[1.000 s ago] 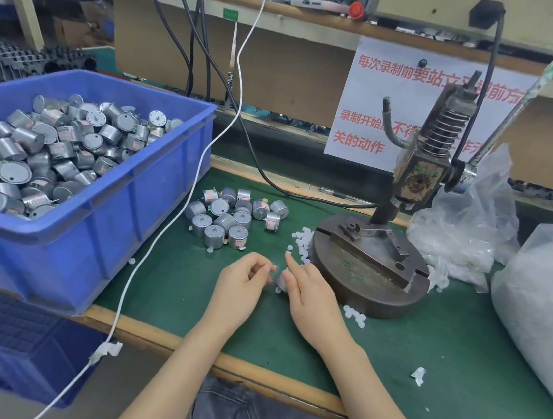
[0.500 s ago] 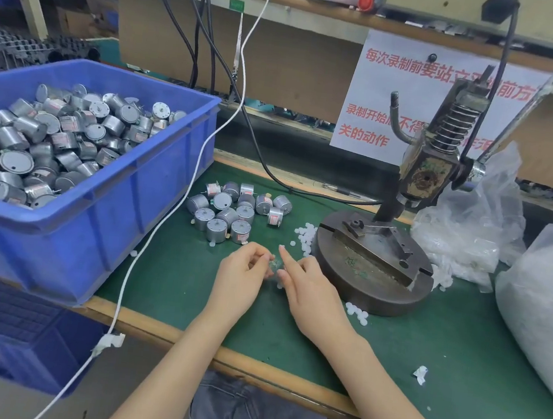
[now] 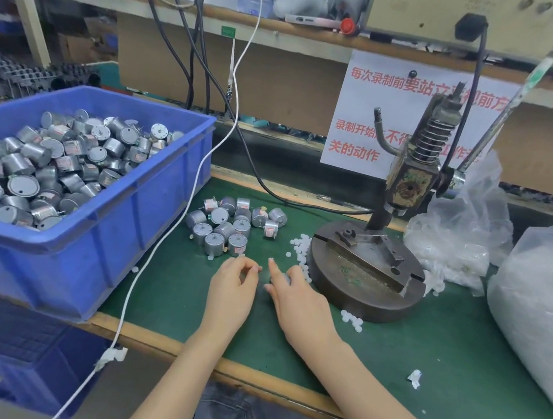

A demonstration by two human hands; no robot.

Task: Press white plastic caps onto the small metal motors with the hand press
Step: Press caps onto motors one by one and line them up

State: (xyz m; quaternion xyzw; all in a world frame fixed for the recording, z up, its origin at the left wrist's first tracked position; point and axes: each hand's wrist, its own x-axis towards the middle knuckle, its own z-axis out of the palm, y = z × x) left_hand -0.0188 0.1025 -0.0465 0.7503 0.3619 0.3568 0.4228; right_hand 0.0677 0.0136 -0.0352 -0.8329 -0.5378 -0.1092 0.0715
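The motor (image 3: pixel 278 278) lies under the right hand (image 3: pixel 302 302), near the middle of the desk (image 3: pixel 423 364) and just left of the hand press's round base (image 3: pixel 361 298). The fingers curl over it with the forefinger stretched forward. So little grey shows that I cannot tell which way its axis runs.

The left hand (image 3: pixel 231 290) sits just beside it, thumb and fingertips pinched together. I cannot tell whether a cap is between them.

White caps (image 3: pixel 300 246) lie scattered against the base's left side, with a few more (image 3: pixel 352 319) at its front.

Just behind the hands is a cluster of loose motors (image 3: pixel 228 224). Most stand on end with round faces up, and a few at the back lie on their sides.

A blue bin (image 3: pixel 94 223) at the desk's left end, overhanging the front edge, is heaped with motors (image 3: pixel 49 166) pointing every way.

The hand press (image 3: pixel 405 186) stands toward the back edge. Behind it is a crumpled clear bag (image 3: pixel 454 236), and a large bag (image 3: pixel 539 308) of white contents fills the right end.
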